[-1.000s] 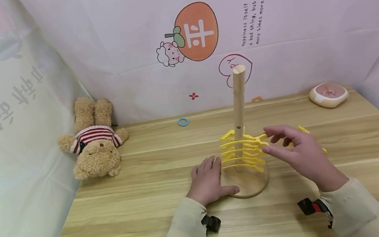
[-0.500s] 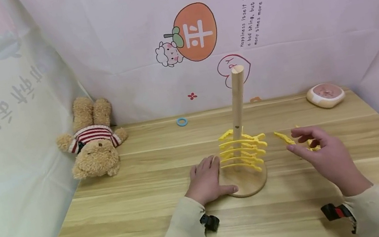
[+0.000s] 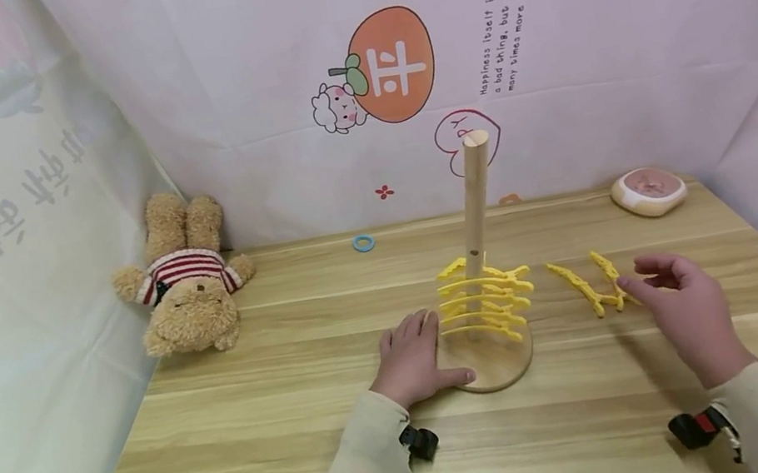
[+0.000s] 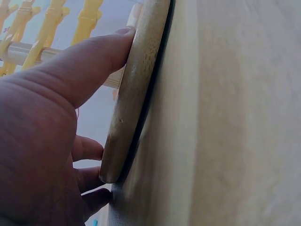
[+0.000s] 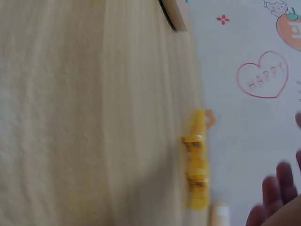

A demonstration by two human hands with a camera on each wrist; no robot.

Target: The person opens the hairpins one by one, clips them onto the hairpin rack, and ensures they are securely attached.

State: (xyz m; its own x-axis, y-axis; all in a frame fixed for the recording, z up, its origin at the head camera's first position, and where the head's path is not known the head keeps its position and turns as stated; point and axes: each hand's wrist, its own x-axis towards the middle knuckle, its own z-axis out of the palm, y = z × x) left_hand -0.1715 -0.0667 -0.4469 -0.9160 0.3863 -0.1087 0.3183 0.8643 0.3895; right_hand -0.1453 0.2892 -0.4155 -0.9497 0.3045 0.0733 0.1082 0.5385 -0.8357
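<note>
A wooden stand has a round base [image 3: 499, 366] and an upright post [image 3: 475, 198]. Several yellow alligator clips [image 3: 519, 285] sit one above another around the lower post, handles toward the right. My left hand [image 3: 410, 362] holds the left side of the base, the thumb [image 4: 101, 54] on its upper face and the fingers along the rim. Right of the stand, two more yellow clips lie on the table: a left one [image 3: 573, 282] and a right one [image 3: 607, 268]. My right hand [image 3: 693, 312] hovers beside the right clip, thumb tip close to it, fingers loosely bent and holding nothing.
A teddy bear [image 3: 196, 302] in a striped sweater lies upside down at the back left. Toward the back edge of the wooden table [image 3: 273, 458] are a blue ring [image 3: 363, 243] and a pink-and-cream rounded object [image 3: 648, 191]. Printed cloth [image 3: 282, 118] hangs behind.
My right hand has moved away from the clips on the post, rightward to the clips lying on the table. My left hand has stayed at the base.
</note>
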